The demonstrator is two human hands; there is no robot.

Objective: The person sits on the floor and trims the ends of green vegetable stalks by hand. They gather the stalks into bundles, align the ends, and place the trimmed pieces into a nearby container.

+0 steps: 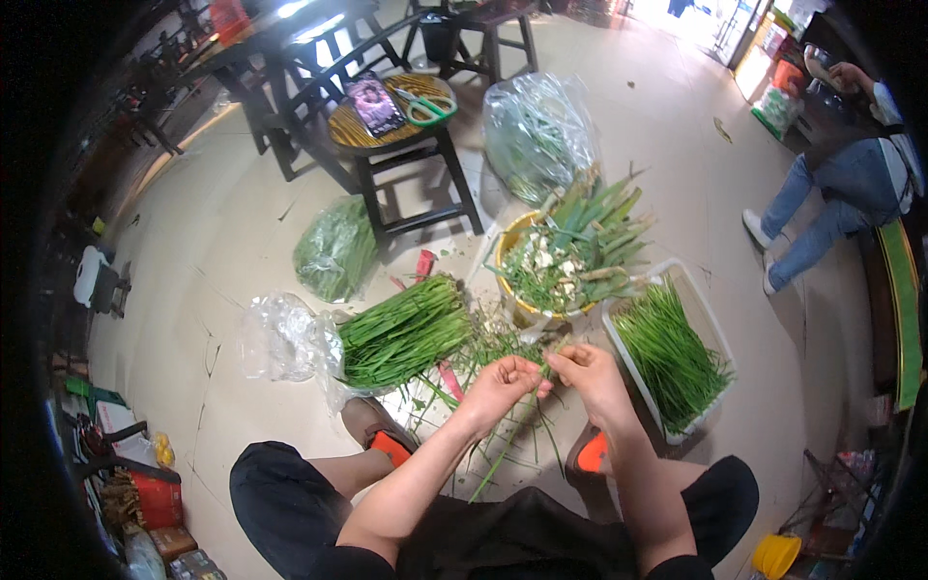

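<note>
My left hand point(505, 389) pinches a few long green chive stalks point(516, 435), whose leaf ends hang down toward my lap. At their upper end, the fingertips of my right hand point(589, 373) close on the pale stem ends. Left of my hands lies a thick bundle of chives point(406, 333), partly inside a clear plastic bag point(290, 337). Loose trimmings point(500, 341) are scattered on the floor beneath and beyond my hands. To the right, a white plastic tub point(714, 319) holds chives point(667, 348) laid lengthwise.
A yellow-rimmed bucket point(505, 250) of leaf waste stands ahead, near bagged greens point(536, 138). Another bag of greens point(337, 250) lies left. A wooden stool point(362, 134) bears a phone point(375, 106) and green-handled scissors point(428, 107). A person in jeans point(834, 196) is at right.
</note>
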